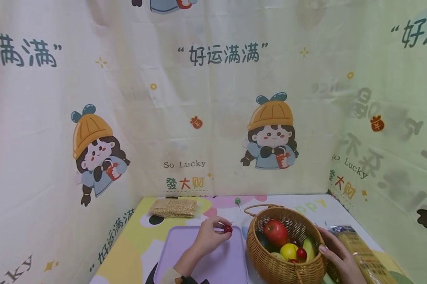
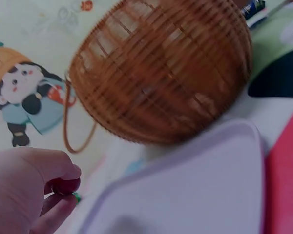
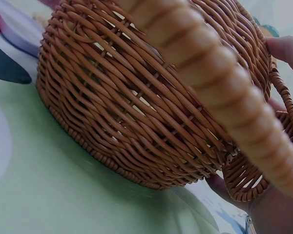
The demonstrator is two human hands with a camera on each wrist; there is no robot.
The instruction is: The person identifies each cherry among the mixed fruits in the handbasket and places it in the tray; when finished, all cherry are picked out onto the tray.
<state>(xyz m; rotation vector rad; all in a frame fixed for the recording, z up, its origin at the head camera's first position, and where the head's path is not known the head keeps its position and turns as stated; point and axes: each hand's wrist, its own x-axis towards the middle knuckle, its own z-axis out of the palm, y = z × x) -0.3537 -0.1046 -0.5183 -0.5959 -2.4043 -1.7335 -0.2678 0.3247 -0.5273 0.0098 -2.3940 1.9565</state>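
Note:
My left hand (image 1: pixel 209 236) is over the lilac tray (image 1: pixel 174 244), pinching a dark red cherry (image 1: pixel 228 228) between thumb and fingers. The left wrist view shows the same cherry (image 2: pixel 65 185) partly covered by the fingertips. To the right, a brown wicker basket (image 1: pixel 270 260) stands tilted toward me. My right hand (image 1: pixel 341 256) grips its right rim, thumb at the edge. Inside lie a red apple (image 1: pixel 275 232), a yellow fruit (image 1: pixel 289 251), a small red fruit (image 1: pixel 301 253) and a green elongated piece (image 1: pixel 309 249); other pieces are partly hidden.
A clear bag of grain-like pieces (image 1: pixel 173 208) lies behind the tray. A green-headed stick (image 1: pixel 238 202) lies behind the basket. On the right is a long yellowish packet (image 1: pixel 362 252). Patterned cloth walls (image 1: pixel 213 118) enclose the table's back and sides.

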